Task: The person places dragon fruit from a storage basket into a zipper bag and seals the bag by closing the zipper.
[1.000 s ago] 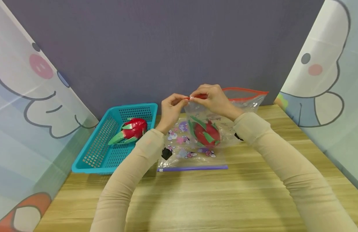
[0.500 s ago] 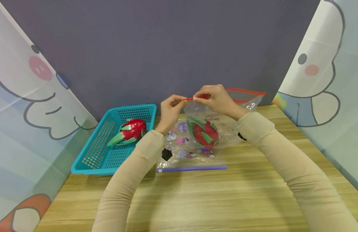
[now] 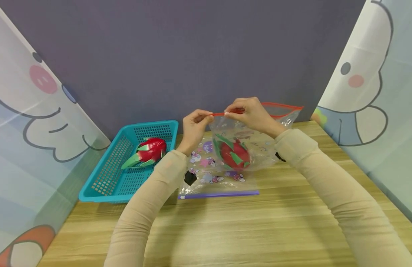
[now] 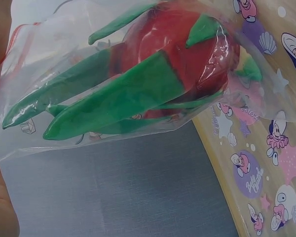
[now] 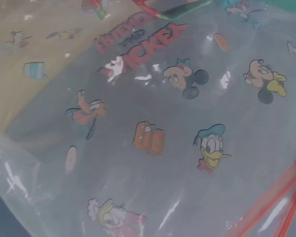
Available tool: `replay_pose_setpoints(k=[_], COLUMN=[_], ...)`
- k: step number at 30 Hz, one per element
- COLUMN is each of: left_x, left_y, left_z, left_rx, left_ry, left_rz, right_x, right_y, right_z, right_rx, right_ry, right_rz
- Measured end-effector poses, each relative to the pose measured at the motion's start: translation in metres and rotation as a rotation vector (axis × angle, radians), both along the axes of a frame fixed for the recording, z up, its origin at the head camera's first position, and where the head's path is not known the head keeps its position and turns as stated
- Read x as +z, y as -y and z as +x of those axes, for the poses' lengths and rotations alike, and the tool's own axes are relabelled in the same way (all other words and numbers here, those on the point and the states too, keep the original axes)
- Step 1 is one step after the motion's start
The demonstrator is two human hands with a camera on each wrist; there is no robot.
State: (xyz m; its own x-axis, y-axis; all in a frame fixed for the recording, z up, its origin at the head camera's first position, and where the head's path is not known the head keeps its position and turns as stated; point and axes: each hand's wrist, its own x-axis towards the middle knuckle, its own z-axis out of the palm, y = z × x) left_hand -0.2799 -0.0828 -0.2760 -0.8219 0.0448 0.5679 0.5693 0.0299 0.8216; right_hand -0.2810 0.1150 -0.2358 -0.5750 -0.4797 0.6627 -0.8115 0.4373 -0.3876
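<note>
A clear zip bag [image 3: 259, 144] with a red zip edge and printed cartoon figures hangs upright from both hands. Inside it lies a red dragon fruit [image 3: 235, 154] with green leaf tips, seen close up in the left wrist view. My left hand [image 3: 193, 129] pinches the zip edge at its left corner. Just to the right, my right hand [image 3: 250, 113] pinches the small whitish slider on that edge. The zip is joined between the two hands, while the mouth gapes to the right of my right hand. Bag film with cartoon prints [image 5: 212, 148] fills the right wrist view.
A second clear bag [image 3: 219, 194], with a purple zip edge and shell prints, lies flat on the wooden table [image 3: 259, 233] below. To the left stands a blue plastic basket [image 3: 87, 185] holding another dragon fruit [image 3: 152, 150]. A grey panel [image 3: 206, 55] rises behind.
My right hand has slid a little to the right along the red zip edge with the slider, away from my left hand. The joined stretch between the hands has grown longer.
</note>
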Motion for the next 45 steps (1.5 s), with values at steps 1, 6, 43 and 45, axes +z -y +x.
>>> replay_pose_setpoints(k=[1, 6, 43, 45], left_x=[0.0, -0.001, 0.007, 0.003], left_y=[0.0, 0.0, -0.001, 0.001], left_z=[0.0, -0.001, 0.005, 0.0], left_rx=[0.001, -0.008, -0.062, -0.054], left_ry=[0.003, 0.019, 0.103, 0.098], left_rz=[0.003, 0.034, 0.069, 0.07], right_x=[0.0, -0.003, -0.008, -0.008], right_y=[-0.001, -0.004, -0.03, -0.031], right_z=[0.0, -0.002, -0.003, -0.003], right_rx=[0.0, -0.008, -0.052, -0.052], right_ry=[0.003, 0.024, -0.155, -0.155], right_rz=[0.002, -0.001, 0.023, 0.031])
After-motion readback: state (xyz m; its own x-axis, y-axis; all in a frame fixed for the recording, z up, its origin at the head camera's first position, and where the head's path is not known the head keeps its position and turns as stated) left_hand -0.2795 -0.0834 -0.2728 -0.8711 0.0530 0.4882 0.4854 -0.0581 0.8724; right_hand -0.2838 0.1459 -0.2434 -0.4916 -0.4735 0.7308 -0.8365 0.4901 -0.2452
